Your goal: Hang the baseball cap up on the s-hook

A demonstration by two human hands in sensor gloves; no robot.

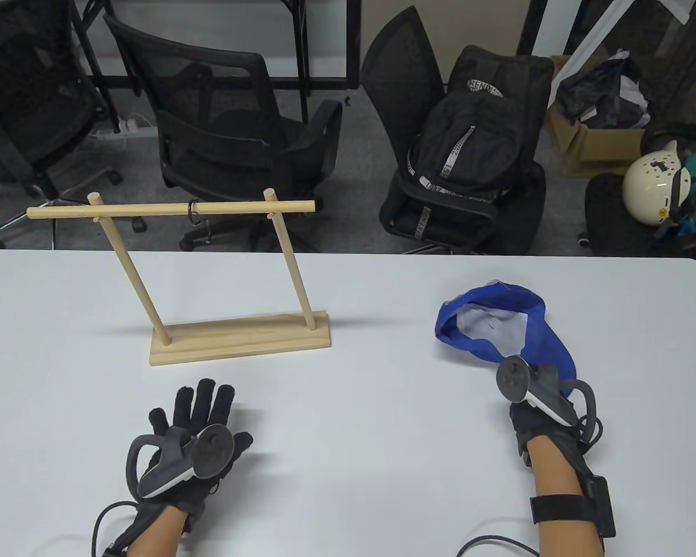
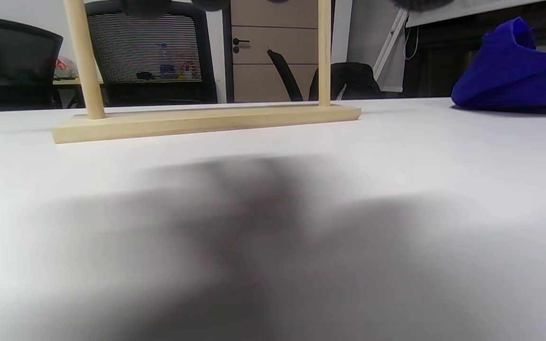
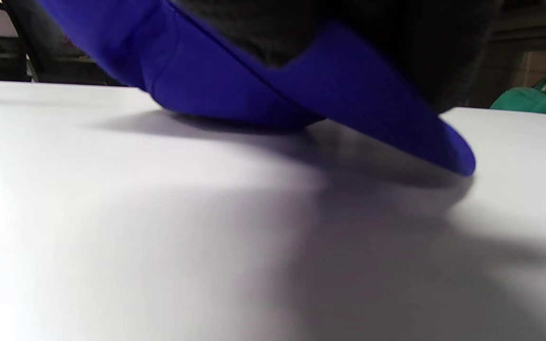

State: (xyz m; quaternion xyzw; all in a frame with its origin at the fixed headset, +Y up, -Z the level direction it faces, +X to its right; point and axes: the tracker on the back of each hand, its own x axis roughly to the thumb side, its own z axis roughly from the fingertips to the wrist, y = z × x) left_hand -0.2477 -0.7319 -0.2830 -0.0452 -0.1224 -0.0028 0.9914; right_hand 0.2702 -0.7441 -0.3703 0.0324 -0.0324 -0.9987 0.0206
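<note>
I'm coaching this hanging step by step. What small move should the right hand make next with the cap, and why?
Probably lift the blue baseball cap off the table. The right hand has a grip on its brim, yet its crown rests on the table, and the s-hook hangs high on the wooden rack's rail, off to the left.

White lettering runs along the straps and top band of the black backpack (image 1: 475,145) on the chair behind the table's far edge, but only the fragment "REND" on the top band can be made out. Nothing else is readable.
</note>
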